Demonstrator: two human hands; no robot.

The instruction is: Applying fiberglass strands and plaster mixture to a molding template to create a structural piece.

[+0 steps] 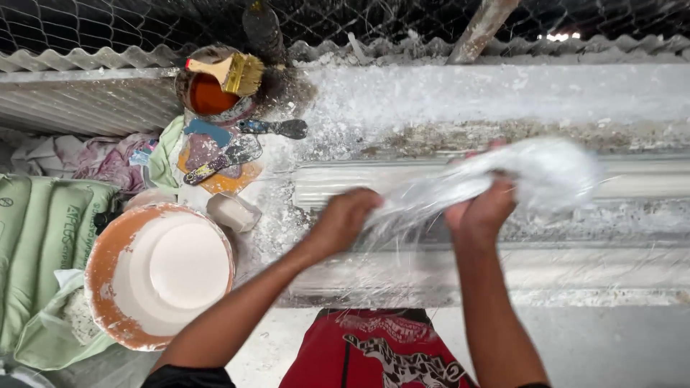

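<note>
Both my hands grip a bundle of white, glassy fibre strands (503, 176) over a long white plaster moulding (503, 273) on the workbench. My left hand (343, 219) is closed on the thin, tapered end of the bundle. My right hand (485, 208) clutches the thicker part, which fans out blurred to the right. Loose strands hang down over the moulding below my hands.
An orange bucket (100, 276) of white plaster stands at the left, beside green sacks (36, 237). Behind it lie a tin of orange liquid (208, 93) with a brush (233, 72), two putty knives (277, 128) and rags. Wire mesh and corrugated sheet run along the back.
</note>
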